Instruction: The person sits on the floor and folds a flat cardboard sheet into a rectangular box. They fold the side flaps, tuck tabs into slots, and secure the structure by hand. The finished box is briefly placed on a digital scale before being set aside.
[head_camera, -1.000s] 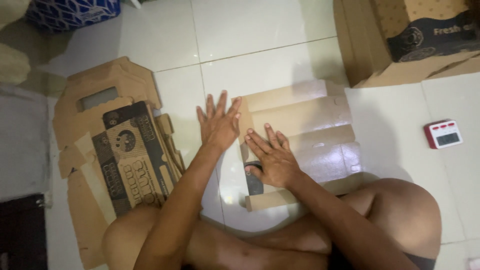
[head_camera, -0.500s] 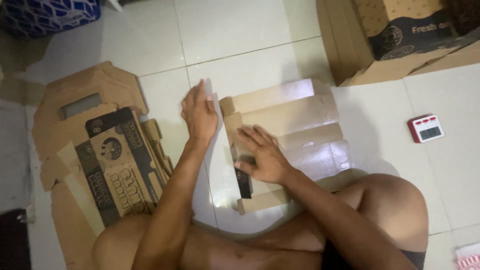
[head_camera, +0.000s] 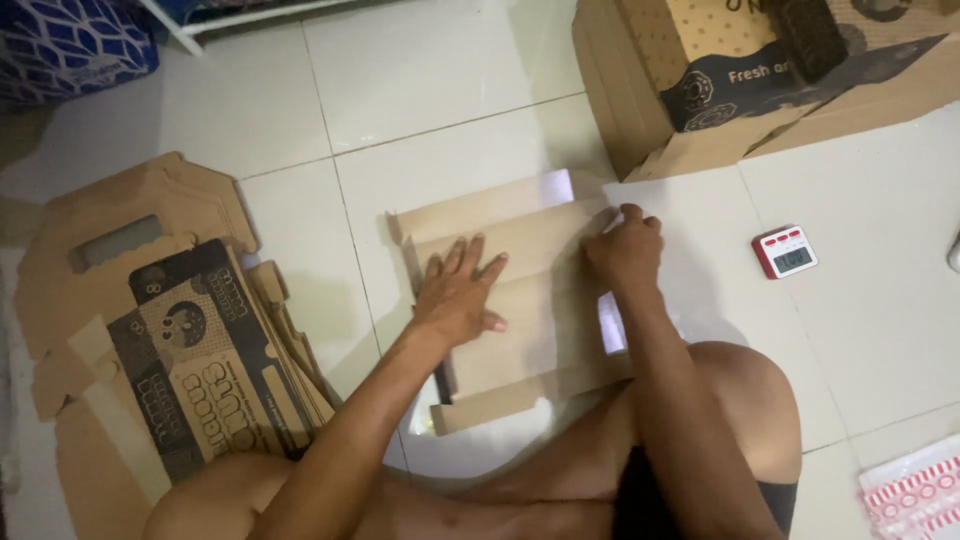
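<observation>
A flat brown cardboard box blank (head_camera: 540, 235) lies on the white tile floor in front of my bare legs. My left hand (head_camera: 460, 295) rests flat on its middle panel with the fingers spread and holds nothing. My right hand (head_camera: 625, 250) is at the blank's far right edge. Its fingers are curled on the side flap there. A dark printed strip shows at the blank's near left edge, by my left wrist.
A stack of flat printed cardboard blanks (head_camera: 190, 360) lies to the left. Folded boxes (head_camera: 740, 80) stand at the top right. A small red-and-white timer (head_camera: 785, 250) sits on the floor to the right. A red-and-white patterned packet (head_camera: 915, 495) is at the bottom right, a blue patterned bag (head_camera: 70, 40) at the top left.
My left hand has come from the blank's left edge to lie flat on its middle. My right hand has moved from the near left part to the right edge flap.
</observation>
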